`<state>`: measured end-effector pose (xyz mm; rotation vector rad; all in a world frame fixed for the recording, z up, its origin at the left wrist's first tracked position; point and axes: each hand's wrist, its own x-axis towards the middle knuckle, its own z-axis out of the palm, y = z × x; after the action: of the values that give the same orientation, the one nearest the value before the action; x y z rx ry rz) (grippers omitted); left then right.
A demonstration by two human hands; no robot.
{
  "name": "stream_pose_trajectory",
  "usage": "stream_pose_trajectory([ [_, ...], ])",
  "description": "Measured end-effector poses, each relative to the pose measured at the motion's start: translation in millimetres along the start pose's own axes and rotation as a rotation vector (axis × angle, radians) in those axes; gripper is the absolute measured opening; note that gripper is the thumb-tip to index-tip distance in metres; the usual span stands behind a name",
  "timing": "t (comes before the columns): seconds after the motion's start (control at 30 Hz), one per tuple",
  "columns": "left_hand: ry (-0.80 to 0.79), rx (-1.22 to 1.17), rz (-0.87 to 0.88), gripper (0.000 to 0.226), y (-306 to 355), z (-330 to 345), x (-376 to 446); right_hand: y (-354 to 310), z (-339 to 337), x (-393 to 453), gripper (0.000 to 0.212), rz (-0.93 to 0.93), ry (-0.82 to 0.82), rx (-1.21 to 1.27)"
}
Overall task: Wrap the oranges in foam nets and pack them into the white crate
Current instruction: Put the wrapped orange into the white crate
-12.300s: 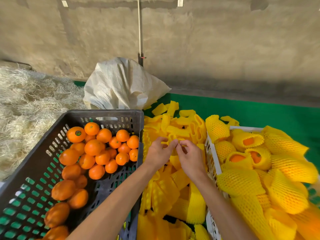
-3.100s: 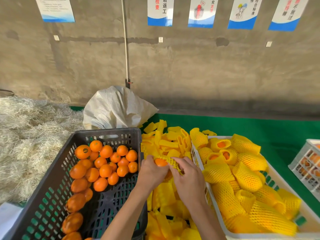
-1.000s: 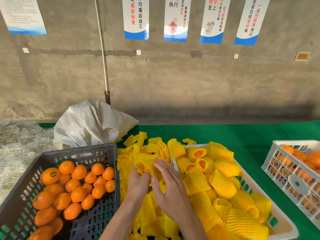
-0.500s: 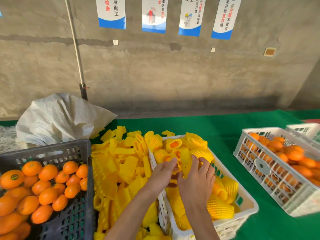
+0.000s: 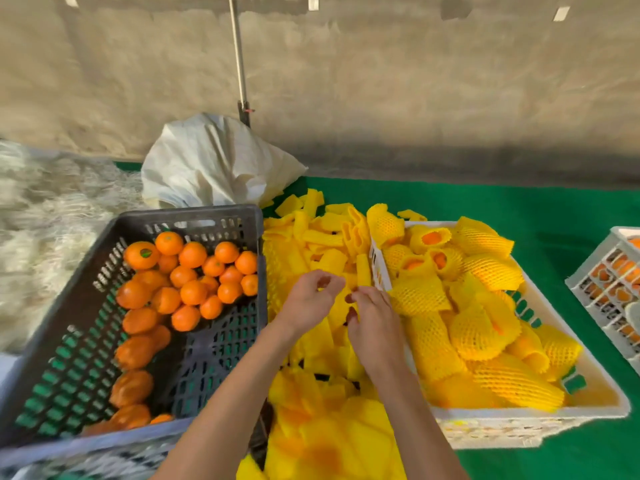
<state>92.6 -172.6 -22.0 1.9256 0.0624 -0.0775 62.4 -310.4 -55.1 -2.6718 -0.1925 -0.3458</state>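
Note:
Loose yellow foam nets [image 5: 311, 237] lie heaped between two crates. The grey crate [image 5: 194, 216] on the left holds several bare oranges [image 5: 192, 292]. On the right, the white crate [image 5: 519, 424] is filled with net-wrapped oranges [image 5: 491, 268]. Both hands hover over the net pile, close together. My left hand [image 5: 308, 301] has its fingers curled, with nothing visible in them. My right hand [image 5: 375, 327] curls its fingertips down onto the nets beside the white crate's wall; whether it grips one is unclear.
A white sack [image 5: 214, 164] leans against the concrete wall behind the grey crate. Pale straw-like packing fibre [image 5: 45, 216] covers the left. A second white crate [image 5: 609, 289] with oranges sits at the right edge on the green mat [image 5: 519, 206].
Both hands have come back from inside the white crate to the net pile, leaving the wrapped orange in the crate. My view swung left and down.

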Motion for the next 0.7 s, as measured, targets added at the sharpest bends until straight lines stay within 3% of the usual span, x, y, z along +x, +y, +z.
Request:
stream_pose_trajectory([
  [0.23, 0.056, -0.030, 0.048, 0.021, -34, -34, -19, 3, 90, -8, 0.054, 0.251, -0.378, 0.136],
  [0.33, 0.011, 0.048, 0.134, 0.024, -40, -35, -25, 9, 119, -4, 0.059, 0.387, -0.424, 0.212],
  [0.43, 0.027, 0.105, 0.194, 0.027, -43, -35, -28, 12, 139, -1, 0.050, 0.441, -0.441, 0.286],
  [0.53, 0.023, 0.141, 0.222, 0.027, -43, -34, -30, 7, 140, 3, 0.020, 0.439, -0.370, 0.349],
  [0.7, 0.046, 0.249, 0.243, 0.022, -47, -35, -27, -14, 82, 20, 0.035, 0.509, -0.099, 0.801],
])
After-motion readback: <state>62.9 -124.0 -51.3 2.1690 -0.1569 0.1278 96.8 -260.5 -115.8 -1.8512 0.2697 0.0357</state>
